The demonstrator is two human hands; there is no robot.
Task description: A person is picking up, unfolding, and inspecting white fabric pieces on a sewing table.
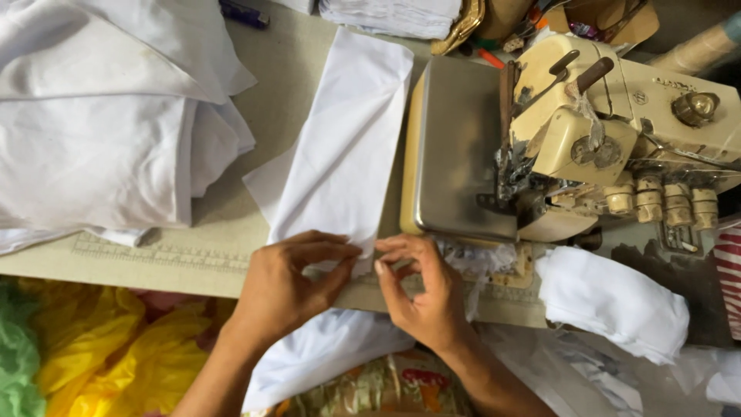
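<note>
- The left hand (pixel 289 282) is pinching the near edge of a long white fabric strip (pixel 343 147), thumb and fingers closed on the cloth at the surface's front edge.
- The right hand (pixel 421 289) is gripping the same edge just beside it, fingertips curled and closed on the fabric, nearly touching the left hand.
- The strip is lying flat on the beige surface (pixel 224 232), running away from the hands alongside the steel bed (pixel 455 154) of a cream overlock sewing machine (pixel 610 131); its near end is hanging off the front of the surface toward the lap.
- By my judgement, the step in hand is lining up and folding the strip's edge, before any stitching: the cloth is lying left of the machine's foot, not under it.
- The next move seems to call for keeping both edges matched while sliding the pinched end rightward onto the steel bed.
- A pile of white cloth (pixel 100 116) is sitting at the far left, a smaller white bundle (pixel 614 301) is resting near the machine on the right, and yellow fabric (pixel 116 347) is bunching below the surface.
</note>
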